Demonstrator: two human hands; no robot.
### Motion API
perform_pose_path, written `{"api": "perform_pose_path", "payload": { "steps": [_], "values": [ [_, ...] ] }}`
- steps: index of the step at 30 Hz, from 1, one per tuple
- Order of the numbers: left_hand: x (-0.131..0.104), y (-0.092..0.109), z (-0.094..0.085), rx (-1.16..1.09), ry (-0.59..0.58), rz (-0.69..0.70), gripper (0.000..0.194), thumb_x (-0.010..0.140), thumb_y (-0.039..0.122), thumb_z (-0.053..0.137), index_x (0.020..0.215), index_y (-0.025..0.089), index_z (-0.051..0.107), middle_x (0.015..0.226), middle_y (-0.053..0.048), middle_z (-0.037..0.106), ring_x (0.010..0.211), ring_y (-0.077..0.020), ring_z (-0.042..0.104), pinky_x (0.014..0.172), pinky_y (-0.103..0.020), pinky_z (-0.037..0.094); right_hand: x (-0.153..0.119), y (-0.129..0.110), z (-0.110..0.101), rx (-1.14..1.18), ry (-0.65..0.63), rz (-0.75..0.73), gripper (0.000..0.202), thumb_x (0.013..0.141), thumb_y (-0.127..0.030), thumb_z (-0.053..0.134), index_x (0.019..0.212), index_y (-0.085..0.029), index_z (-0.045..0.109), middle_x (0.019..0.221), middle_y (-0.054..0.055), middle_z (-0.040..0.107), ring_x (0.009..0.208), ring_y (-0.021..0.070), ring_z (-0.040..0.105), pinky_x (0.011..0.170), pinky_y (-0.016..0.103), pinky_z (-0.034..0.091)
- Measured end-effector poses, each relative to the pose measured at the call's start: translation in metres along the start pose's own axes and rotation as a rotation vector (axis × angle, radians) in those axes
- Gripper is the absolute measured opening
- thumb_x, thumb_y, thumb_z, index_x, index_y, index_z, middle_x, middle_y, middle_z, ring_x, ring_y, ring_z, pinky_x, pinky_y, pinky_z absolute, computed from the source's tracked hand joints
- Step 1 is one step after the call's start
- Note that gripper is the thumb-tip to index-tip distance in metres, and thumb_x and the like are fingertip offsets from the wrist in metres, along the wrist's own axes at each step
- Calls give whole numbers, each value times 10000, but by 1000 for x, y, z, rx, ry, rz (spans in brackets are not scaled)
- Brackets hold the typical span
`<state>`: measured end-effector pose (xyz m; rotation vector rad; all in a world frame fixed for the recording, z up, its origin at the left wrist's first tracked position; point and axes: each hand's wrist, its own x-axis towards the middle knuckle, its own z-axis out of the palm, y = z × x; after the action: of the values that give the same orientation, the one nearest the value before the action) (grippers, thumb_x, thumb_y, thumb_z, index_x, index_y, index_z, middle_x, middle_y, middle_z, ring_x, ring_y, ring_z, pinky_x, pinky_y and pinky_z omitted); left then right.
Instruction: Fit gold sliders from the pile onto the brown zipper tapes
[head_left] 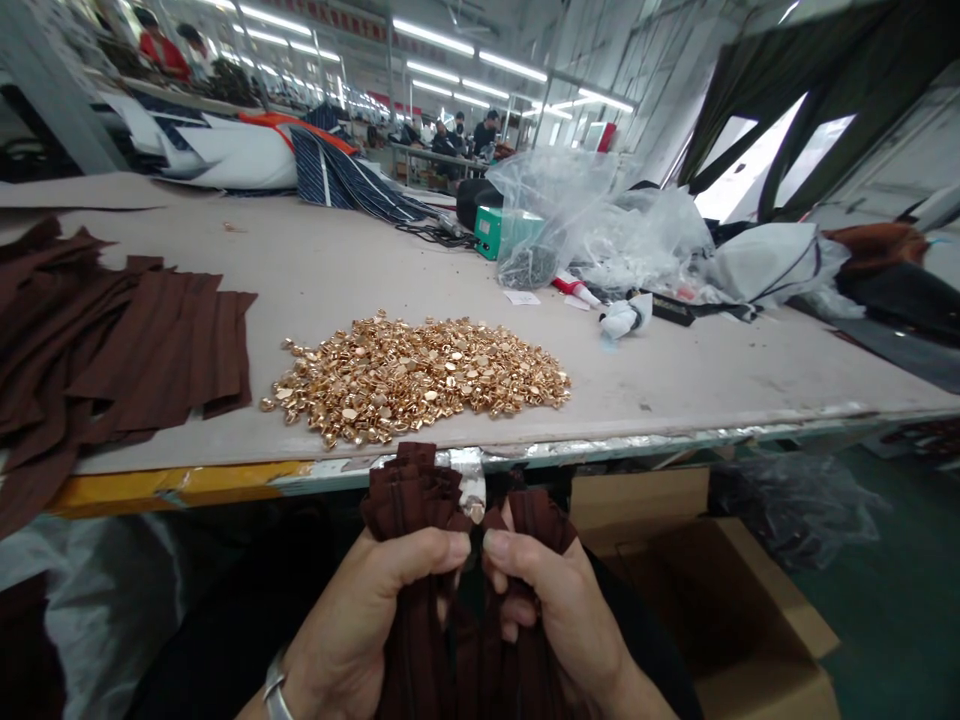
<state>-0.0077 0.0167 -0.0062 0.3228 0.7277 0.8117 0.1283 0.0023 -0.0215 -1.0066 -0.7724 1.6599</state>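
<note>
My left hand (356, 605) is closed around a bundle of dark brown zipper tapes (409, 500), their cut ends fanned upward. A second bunch of brown zipper tapes (536, 515) is gripped in my right hand (574, 610). Both thumbs point inward, nearly meeting below a small metal holder (471, 475) on the table edge. A gold piece (476, 512) shows at the holder's tip, between the two bunches; whether the tapes touch it I cannot tell. Just beyond lies a heap of small gold zipper sliders (427, 375). The tapes hang down toward my lap.
More brown zipper tapes (165, 340) lie at the table's left. Farther back are striped fabric (345, 170), a green box (487, 232) and clear plastic bags (600, 220). An open cardboard box (705, 600) stands below right. Other people work in the distance.
</note>
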Motion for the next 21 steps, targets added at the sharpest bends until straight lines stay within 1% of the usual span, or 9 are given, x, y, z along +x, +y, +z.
{"api": "perform_pose_path", "payload": {
  "steps": [3,6,12,18,21],
  "values": [
    [1,2,0,16,-29,-15,182,720,129,584,635,61,730,555,-134,713,496,-247,674,500,-338,542,0,-1,1,6,-4,6,278,745,-315,649,566,-152,513,458,-70,399,359,35,282,337,157,292],
    [2,2,-1,14,-45,-33,196,720,137,574,654,51,738,564,-147,716,515,-259,682,513,-352,550,0,-1,3,29,-1,5,276,739,-315,653,563,-151,518,456,-63,420,353,35,286,328,152,284],
    [1,0,-4,20,-23,-41,200,709,130,565,613,62,727,525,-141,699,526,-268,687,508,-349,549,1,0,2,37,12,10,262,729,-316,658,569,-154,529,445,-65,422,349,43,297,327,158,295],
    [0,0,0,27,-15,-60,188,687,133,574,639,49,735,526,-151,698,503,-276,682,500,-361,549,1,2,1,46,-5,24,278,737,-323,647,553,-156,524,403,-79,373,338,47,289,334,165,296],
    [1,2,1,19,-27,-70,191,677,143,577,635,42,733,528,-158,698,502,-283,683,496,-358,545,1,2,2,42,-11,29,274,746,-318,637,557,-156,524,400,-78,373,338,47,293,336,163,290]
  ]
}}
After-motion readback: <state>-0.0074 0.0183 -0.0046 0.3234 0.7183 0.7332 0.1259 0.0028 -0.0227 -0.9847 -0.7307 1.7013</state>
